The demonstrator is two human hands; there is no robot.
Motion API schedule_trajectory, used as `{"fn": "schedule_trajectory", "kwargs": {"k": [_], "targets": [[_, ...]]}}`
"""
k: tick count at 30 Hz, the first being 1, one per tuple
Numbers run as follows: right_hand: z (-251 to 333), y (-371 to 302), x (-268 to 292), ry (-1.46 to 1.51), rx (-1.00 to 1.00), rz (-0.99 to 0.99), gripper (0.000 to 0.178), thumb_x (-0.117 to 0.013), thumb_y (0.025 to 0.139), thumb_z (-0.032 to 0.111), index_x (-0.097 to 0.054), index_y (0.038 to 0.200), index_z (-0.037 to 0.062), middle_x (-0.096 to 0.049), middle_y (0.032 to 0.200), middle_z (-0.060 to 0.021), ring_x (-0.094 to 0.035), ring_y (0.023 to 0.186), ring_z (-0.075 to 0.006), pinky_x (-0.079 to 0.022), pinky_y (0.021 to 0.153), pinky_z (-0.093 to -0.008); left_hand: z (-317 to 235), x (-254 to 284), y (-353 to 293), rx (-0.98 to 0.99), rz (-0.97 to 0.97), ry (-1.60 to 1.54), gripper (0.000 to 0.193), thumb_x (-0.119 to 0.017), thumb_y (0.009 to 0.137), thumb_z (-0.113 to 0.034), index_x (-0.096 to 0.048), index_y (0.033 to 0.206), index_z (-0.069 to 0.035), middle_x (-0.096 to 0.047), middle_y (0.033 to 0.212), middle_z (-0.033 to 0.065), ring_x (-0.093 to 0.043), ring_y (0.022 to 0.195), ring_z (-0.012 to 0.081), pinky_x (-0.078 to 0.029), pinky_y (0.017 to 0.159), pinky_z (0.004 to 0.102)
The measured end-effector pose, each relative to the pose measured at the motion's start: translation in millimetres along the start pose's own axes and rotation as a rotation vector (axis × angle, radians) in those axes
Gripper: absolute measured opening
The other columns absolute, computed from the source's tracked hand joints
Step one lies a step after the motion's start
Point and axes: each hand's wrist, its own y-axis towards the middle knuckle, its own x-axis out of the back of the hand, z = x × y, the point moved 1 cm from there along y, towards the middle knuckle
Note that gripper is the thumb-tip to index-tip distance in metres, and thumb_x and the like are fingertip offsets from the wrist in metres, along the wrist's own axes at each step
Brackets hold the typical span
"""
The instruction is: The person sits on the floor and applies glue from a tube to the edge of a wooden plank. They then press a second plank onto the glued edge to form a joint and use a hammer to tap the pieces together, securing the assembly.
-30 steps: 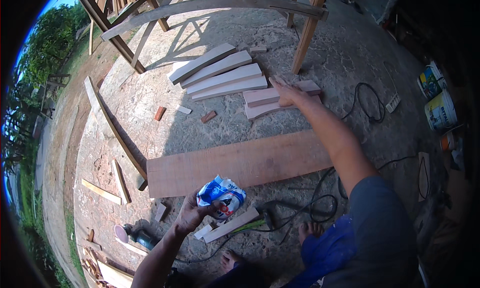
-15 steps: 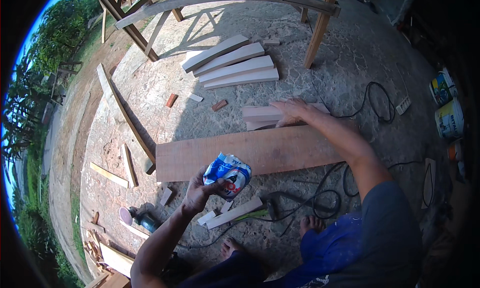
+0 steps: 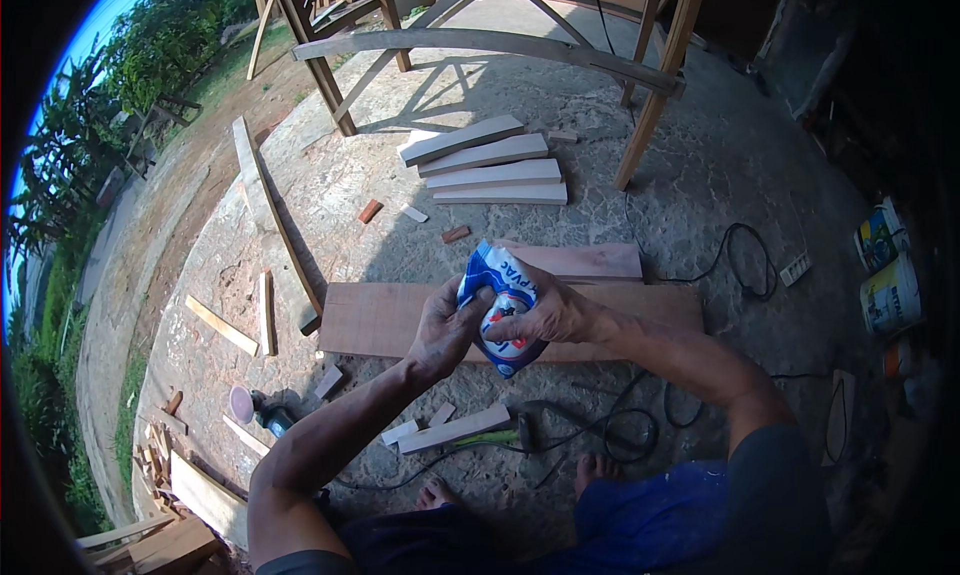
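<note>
Both my hands grip a crumpled blue-and-white plastic glue pouch [image 3: 490,265] above a wide reddish-brown board [image 3: 375,320] lying on the concrete. My left hand [image 3: 447,327] has the pouch's left side, with the thumb across its front. From the right, my right hand [image 3: 562,315] closes round it, fingers and thumb on the printed face. The pouch's opening cannot be made out. Just beyond the board lies a pale pinkish wood piece [image 3: 600,262], partly hidden behind the pouch and my right hand.
Several cut wood pieces [image 3: 495,155] lie fanned out ahead, near a wooden trestle [image 3: 500,47]. At the left are a long plank [image 3: 272,215] and a disc power tool [image 3: 270,413]. Black cable [image 3: 640,445] loops near my feet; paint buckets [image 3: 890,297] stand at the right.
My right hand has left the pale wood pieces beyond the board and now grips the pouch together with my left hand. The pouch has moved up and to the right.
</note>
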Motion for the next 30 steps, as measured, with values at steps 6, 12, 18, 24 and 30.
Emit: {"fn": "schedule_trajectory", "kwargs": {"k": [6, 12, 18, 24, 30], "targets": [[5.5, -11.3, 13.7, -0.285, 0.022, -0.009, 0.049, -0.078, 0.089, 0.024, -0.055, 0.129, 0.0068, -0.068, 0.115, -0.0093, -0.067, 0.103, -0.0159, -0.057, 0.090, -0.0331, -2.9, -18.3, 9.0, -0.159, 0.079, 0.190, 0.033, -0.050, 0.108, -0.026, -0.054, 0.134, -0.005, -0.067, 0.111, 0.0061, -0.060, 0.103, 0.0100, -0.052, 0.091, 0.0301], [3.6, -34.7, 25.1, -0.102, -0.061, -0.063, 0.027, -0.063, 0.100, 0.015, -0.064, 0.125, 0.0051, -0.069, 0.115, -0.0078, -0.066, 0.104, -0.0139, -0.056, 0.090, -0.0314, 3.5, -38.5, -2.1, 0.226, 0.186, 0.392, 0.058, -0.041, 0.105, -0.055, -0.051, 0.128, -0.003, -0.067, 0.103, 0.0169, -0.070, 0.088, 0.0230, -0.060, 0.069, 0.0360], [-28.8, -81.8, 25.1, 0.225, -0.294, -0.301, 0.021, -0.059, 0.103, 0.022, -0.065, 0.117, 0.0075, -0.072, 0.102, -0.0024, -0.068, 0.091, -0.0090, -0.057, 0.085, -0.0292, 42.1, 4.0, 26.5, 0.122, 0.719, 0.669, 0.077, -0.050, 0.097, -0.068, -0.060, 0.129, 0.001, -0.068, 0.118, 0.0229, -0.066, 0.106, 0.0347, -0.054, 0.090, 0.0465], [-50.4, -103.7, 60.0, 0.299, -0.477, -0.430, 0.039, -0.080, 0.088, 0.029, -0.065, 0.115, 0.0056, -0.073, 0.099, -0.0046, -0.073, 0.085, -0.0136, -0.061, 0.080, -0.0322, 64.4, 48.5, 101.9, 0.298, 0.094, 1.166, 0.068, -0.068, 0.089, -0.054, -0.057, 0.135, -0.004, -0.060, 0.133, 0.0232, -0.055, 0.124, 0.0405, -0.044, 0.105, 0.0483], [-71.6, -114.9, 67.5, 0.161, -0.564, -0.327, 0.037, -0.087, 0.078, 0.025, -0.068, 0.102, 0.0035, -0.074, 0.089, -0.0047, -0.072, 0.078, -0.0122, -0.060, 0.072, -0.0294, 105.5, 42.9, 151.5, -0.232, 0.061, 1.674, 0.087, -0.079, 0.079, -0.047, -0.041, 0.148, -0.009, -0.037, 0.157, 0.0189, -0.033, 0.146, 0.0353, -0.028, 0.117, 0.0514]]}}
